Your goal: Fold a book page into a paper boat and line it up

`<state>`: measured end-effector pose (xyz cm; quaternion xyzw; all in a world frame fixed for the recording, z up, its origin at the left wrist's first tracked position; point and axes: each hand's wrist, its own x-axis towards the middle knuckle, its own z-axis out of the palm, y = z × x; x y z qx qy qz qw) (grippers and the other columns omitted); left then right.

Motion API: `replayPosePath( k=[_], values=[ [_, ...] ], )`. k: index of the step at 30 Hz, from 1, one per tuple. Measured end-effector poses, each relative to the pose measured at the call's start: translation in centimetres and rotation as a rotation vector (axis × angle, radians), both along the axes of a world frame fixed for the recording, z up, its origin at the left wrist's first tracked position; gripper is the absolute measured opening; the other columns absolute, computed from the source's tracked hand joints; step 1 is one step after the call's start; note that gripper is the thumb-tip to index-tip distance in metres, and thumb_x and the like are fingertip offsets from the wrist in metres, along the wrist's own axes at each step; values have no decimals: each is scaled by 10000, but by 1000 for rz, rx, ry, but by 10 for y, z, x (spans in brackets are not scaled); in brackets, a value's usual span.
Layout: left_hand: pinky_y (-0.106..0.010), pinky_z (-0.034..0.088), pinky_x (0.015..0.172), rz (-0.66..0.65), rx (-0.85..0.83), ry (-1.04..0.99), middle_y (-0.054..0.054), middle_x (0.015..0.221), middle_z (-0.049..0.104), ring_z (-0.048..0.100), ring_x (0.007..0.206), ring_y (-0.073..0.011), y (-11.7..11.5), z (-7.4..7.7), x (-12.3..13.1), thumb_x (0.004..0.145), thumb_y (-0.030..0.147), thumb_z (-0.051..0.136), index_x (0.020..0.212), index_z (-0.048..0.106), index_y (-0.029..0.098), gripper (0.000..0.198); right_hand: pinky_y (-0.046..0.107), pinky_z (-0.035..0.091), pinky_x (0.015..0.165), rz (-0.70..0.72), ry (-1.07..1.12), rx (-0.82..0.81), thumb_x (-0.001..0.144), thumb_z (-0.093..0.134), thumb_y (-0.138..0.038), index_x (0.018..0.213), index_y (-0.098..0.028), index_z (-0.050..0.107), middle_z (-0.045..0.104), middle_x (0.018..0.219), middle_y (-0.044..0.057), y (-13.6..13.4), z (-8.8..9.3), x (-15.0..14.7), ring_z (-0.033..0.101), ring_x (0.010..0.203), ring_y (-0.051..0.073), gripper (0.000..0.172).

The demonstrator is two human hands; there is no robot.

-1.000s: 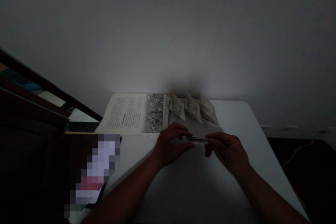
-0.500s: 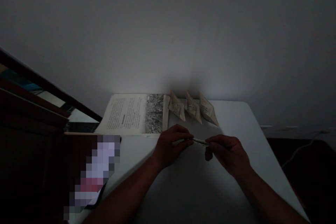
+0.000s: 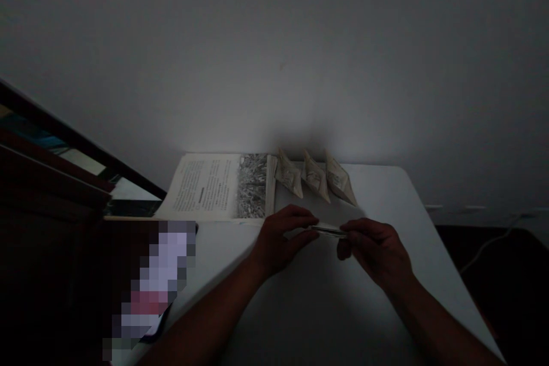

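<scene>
The scene is dim. My left hand (image 3: 281, 238) and my right hand (image 3: 373, 249) meet over a white table (image 3: 386, 189), and both pinch a small flat folded piece of paper (image 3: 328, 231) between their fingertips. It hangs just above the tabletop, seen edge-on. Behind the hands, three folded paper boats (image 3: 315, 177) made of printed pages stand in a row near the table's far edge.
An open book (image 3: 218, 186) with text and a grey picture lies at the table's far left. A blurred-out object (image 3: 150, 286) sits at the left near edge. Dark shelves or furniture (image 3: 51, 183) fill the left side. A plain wall (image 3: 274, 57) rises behind the table.
Both hands have stayed in place, working the folded paper between the fingertips; its visible edge has shifted slightly to the right. Nothing else has moved.
</scene>
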<state>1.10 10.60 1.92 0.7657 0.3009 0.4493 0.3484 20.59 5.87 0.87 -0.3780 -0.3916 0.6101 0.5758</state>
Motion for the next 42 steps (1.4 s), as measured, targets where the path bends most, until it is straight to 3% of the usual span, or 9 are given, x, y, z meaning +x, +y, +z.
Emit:
replayPosePath(
  k=[11, 17, 21, 25, 31, 39, 42],
  values=[
    [-291, 534, 739, -33, 82, 4, -57, 906, 655, 629, 842, -150, -3, 0, 4, 838, 267, 586, 972, 665, 202, 169, 311, 469, 453, -22, 96, -50, 655, 747, -281, 753, -199, 720, 638, 519, 19, 0, 6, -2, 589, 456, 168, 131],
    [-267, 523, 690, 37, 253, 19, -68, 841, 646, 602, 784, -142, -8, 0, 6, 838, 179, 573, 933, 658, 173, 128, 298, 459, 458, 11, 133, -69, 683, 726, -287, 774, -200, 722, 647, 519, 24, -1, 5, -3, 588, 456, 167, 126],
    [-259, 517, 653, 72, 282, 12, -63, 801, 642, 595, 739, -138, -11, 3, 6, 825, 145, 579, 918, 647, 163, 117, 302, 466, 499, 8, 65, -22, 730, 693, -294, 816, -209, 714, 655, 541, 23, -1, 1, -3, 595, 492, 166, 123],
    [-241, 510, 643, 105, 167, 8, -58, 780, 638, 609, 716, -128, -12, 7, 5, 832, 154, 569, 889, 654, 150, 103, 302, 478, 540, -49, -216, 35, 715, 710, -281, 879, -222, 698, 671, 612, 21, -3, -1, -2, 608, 554, 169, 174],
    [-240, 502, 640, 18, 19, -1, -51, 769, 651, 623, 697, -129, -11, 4, 6, 839, 212, 563, 860, 670, 165, 119, 261, 453, 495, -165, -699, 241, 720, 697, -289, 781, -232, 711, 643, 619, 9, -3, 5, -4, 580, 528, 143, 84],
    [-269, 485, 703, -19, -237, -12, -55, 798, 662, 624, 754, -158, -11, 5, 8, 833, 285, 564, 835, 672, 160, 166, 235, 445, 500, -120, -701, 247, 794, 635, -272, 837, -249, 706, 625, 623, -7, -4, 4, -3, 584, 537, 125, 87],
    [-276, 469, 707, -132, -344, 3, -60, 813, 657, 614, 762, -166, -12, 4, 8, 888, 353, 457, 897, 658, 150, 286, 233, 444, 513, -86, -666, 243, 803, 627, -258, 871, -256, 705, 622, 650, -7, -4, 4, -3, 584, 567, 123, 103]
  ],
)
